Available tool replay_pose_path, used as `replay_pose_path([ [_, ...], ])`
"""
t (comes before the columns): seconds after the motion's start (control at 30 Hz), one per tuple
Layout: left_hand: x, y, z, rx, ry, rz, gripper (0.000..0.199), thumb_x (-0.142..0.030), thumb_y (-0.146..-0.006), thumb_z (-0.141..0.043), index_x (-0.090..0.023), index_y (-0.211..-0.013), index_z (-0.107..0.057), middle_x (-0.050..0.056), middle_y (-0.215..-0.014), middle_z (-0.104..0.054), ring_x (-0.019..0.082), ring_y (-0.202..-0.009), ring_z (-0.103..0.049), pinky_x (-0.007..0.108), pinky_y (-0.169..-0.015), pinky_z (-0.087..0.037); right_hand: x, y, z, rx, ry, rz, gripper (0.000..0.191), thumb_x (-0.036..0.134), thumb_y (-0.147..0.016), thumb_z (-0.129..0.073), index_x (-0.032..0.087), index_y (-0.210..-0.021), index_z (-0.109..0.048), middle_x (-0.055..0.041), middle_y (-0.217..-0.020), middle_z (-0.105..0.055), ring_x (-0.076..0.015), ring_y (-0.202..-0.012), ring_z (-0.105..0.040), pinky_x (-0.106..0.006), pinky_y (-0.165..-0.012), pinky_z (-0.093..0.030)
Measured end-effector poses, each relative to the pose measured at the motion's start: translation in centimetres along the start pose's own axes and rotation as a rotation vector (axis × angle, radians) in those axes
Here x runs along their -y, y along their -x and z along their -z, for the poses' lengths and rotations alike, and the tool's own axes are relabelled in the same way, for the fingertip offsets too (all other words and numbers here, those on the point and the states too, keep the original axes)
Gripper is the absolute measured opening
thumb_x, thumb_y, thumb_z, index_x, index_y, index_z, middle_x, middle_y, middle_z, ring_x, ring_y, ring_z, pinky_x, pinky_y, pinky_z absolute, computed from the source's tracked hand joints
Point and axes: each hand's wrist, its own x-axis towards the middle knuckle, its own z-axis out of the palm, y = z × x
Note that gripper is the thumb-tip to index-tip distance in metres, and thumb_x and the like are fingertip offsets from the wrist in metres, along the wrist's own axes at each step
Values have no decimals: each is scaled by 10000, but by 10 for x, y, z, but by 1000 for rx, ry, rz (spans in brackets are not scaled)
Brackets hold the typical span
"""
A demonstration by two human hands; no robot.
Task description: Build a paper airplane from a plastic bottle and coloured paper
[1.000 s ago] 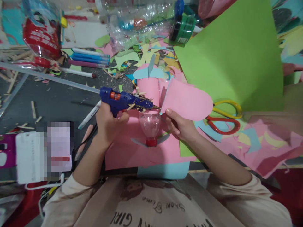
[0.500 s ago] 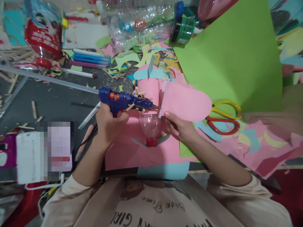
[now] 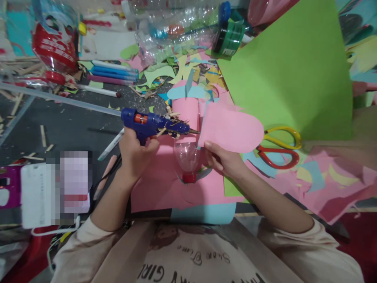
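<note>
My left hand (image 3: 137,151) is wrapped round the handle of a blue glue gun (image 3: 156,124), whose metal nozzle points right and meets the straight left edge of a pink paper piece (image 3: 232,127). Wood bits stick to the gun's front. Between thumb and fingers, my right hand (image 3: 222,157) pinches that rounded piece at its lower left corner. Behind the nozzle lies a pink paper-wrapped bottle (image 3: 185,110) with light blue paper fins (image 3: 187,91) at its far end. Its clear neck and red cap (image 3: 189,177) point toward me.
Scissors (image 3: 282,151) with yellow and red handles lie at the right, near a large green sheet (image 3: 294,78). Clear bottles (image 3: 176,23), pens (image 3: 113,72) and paper scraps (image 3: 159,74) cover the back. A phone (image 3: 75,182) lies at the left.
The glue gun has shifted very slightly left and up, its nozzle still by the pink piece's edge. Both hands keep their holds. The view has moved a little.
</note>
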Motion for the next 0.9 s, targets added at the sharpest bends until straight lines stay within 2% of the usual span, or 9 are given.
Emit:
replay_pose_path([
  [0.2, 2, -1, 0, -1, 0, -8, 311, -258, -531, -589, -230, -837, -538, -32, -637, -511, 162, -574, -514, 294, -566, -416, 0, 1, 0, -9, 59, -25, 757, 794, -823, -532, 262, -317, -349, 59, -306, -268, -96, -405, -387, -297, -573, -395],
  [0.37, 3, 0, -1, -49, 4, -9, 344, -235, -513, -574, -230, -857, -551, -46, -614, -528, 157, -554, -508, 291, -559, -417, -1, 2, 1, -10, 64, -39, 763, 819, -799, -540, 261, -317, -345, 58, -305, -262, -105, -418, -403, -298, -572, -391],
  [0.5, 3, 1, -1, -40, 16, 3, 321, -234, -517, -593, -233, -836, -552, -45, -594, -516, 160, -541, -511, 294, -555, -425, -3, 2, 2, 2, 77, -63, 749, 834, -790, -533, 261, -339, -361, 59, -319, -259, -115, -439, -421, -303, -579, -396],
  [0.67, 0, -1, 0, -13, 58, 29, 346, -247, -515, -578, -246, -856, -526, -62, -596, -498, 153, -540, -502, 294, -564, -429, -1, 4, 1, -3, 90, -109, 728, 785, -824, -520, 267, -346, -337, 54, -325, -268, -111, -442, -395, -318, -608, -416],
  [0.9, -2, -2, 2, -3, 24, 46, 311, -271, -529, -567, -250, -832, -502, -31, -645, -514, 173, -594, -533, 302, -581, -436, -3, 4, 2, 1, 140, -120, 739, 746, -865, -504, 266, -343, -293, 41, -336, -291, -110, -438, -402, -327, -602, -399],
])
